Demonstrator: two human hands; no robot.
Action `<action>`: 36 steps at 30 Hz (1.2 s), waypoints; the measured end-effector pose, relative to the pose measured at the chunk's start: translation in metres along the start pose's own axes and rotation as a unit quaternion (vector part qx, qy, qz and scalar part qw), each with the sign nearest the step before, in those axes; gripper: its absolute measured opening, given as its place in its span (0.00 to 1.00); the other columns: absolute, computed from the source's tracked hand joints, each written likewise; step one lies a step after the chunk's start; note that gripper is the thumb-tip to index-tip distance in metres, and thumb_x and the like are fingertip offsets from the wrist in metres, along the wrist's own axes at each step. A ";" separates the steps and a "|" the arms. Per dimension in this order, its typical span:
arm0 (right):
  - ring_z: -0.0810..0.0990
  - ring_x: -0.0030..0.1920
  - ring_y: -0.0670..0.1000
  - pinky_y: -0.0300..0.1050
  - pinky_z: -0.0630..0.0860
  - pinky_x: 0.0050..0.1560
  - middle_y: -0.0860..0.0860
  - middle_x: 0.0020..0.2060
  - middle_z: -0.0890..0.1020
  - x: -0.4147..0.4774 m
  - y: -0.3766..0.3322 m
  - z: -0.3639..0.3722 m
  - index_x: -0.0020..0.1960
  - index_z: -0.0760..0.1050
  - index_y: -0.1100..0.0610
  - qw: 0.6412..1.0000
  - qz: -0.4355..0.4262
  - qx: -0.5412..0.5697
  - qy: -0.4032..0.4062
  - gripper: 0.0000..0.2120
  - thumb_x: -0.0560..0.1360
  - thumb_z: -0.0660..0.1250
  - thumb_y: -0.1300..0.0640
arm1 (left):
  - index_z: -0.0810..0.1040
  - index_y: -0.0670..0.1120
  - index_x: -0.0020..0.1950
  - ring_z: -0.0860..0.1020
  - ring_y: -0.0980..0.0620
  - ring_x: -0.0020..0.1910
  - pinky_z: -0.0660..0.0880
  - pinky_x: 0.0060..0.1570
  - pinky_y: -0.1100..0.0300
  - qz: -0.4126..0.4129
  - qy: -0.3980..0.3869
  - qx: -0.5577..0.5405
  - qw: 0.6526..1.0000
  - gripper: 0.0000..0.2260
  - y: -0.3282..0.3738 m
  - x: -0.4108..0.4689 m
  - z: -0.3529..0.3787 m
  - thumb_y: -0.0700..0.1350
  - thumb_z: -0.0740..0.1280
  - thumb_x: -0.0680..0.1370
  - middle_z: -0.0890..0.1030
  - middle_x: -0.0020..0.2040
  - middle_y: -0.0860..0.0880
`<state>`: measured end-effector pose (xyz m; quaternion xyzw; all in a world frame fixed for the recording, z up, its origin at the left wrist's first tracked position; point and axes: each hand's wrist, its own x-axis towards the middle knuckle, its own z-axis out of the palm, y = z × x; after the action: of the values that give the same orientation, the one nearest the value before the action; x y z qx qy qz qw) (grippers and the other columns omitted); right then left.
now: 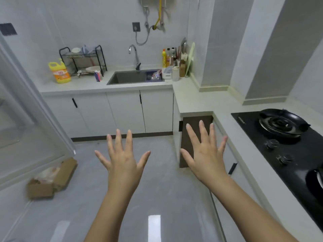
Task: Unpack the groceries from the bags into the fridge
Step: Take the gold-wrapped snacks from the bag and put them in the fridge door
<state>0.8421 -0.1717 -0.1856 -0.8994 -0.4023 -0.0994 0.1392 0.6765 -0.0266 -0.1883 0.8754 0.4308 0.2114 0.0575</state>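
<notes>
Over the grey kitchen floor, left hand and right hand hover side by side, backs up, fingers spread wide, holding nothing; a cardboard box with a plastic-wrapped item lies on the floor lower left, beside a glass door.

Fridge door at 9 o'clock: white, glossy, swung open. Cardboard box at 8 o'clock on the floor just below the door edge, flaps open, pale plastic-wrapped goods inside.
</notes>
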 end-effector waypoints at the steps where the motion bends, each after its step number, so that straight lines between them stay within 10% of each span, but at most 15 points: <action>1: 0.32 0.77 0.59 0.71 0.34 0.70 0.53 0.79 0.40 -0.001 0.015 0.002 0.79 0.37 0.43 1.000 0.018 -0.002 -0.003 0.35 0.79 0.51 0.36 | 0.46 0.53 0.80 0.36 0.46 0.78 0.32 0.69 0.36 0.011 -0.007 -0.005 1.000 0.40 0.014 0.005 0.008 0.70 0.46 0.72 0.45 0.81 0.47; 23: 0.38 0.78 0.60 0.70 0.41 0.73 0.54 0.80 0.45 -0.077 0.309 -0.041 0.79 0.42 0.43 0.900 0.427 -0.087 0.004 0.35 0.79 0.55 0.37 | 0.48 0.54 0.80 0.37 0.44 0.78 0.38 0.71 0.34 0.413 -0.204 -0.138 0.877 0.38 0.381 0.007 0.173 0.70 0.47 0.73 0.45 0.81 0.47; 36: 0.36 0.78 0.55 0.63 0.35 0.73 0.49 0.80 0.42 -0.189 0.371 -0.089 0.79 0.42 0.42 0.875 0.481 -0.047 0.033 0.33 0.80 0.54 0.39 | 0.55 0.53 0.79 0.39 0.46 0.79 0.36 0.71 0.39 0.509 -0.239 -0.212 0.799 0.35 0.472 -0.100 0.156 0.65 0.59 0.76 0.50 0.81 0.48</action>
<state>0.9909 -0.5691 -0.2200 -0.9837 0.0893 -0.0683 0.1403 1.0333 -0.3853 -0.2280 0.9574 -0.1595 0.0806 0.2270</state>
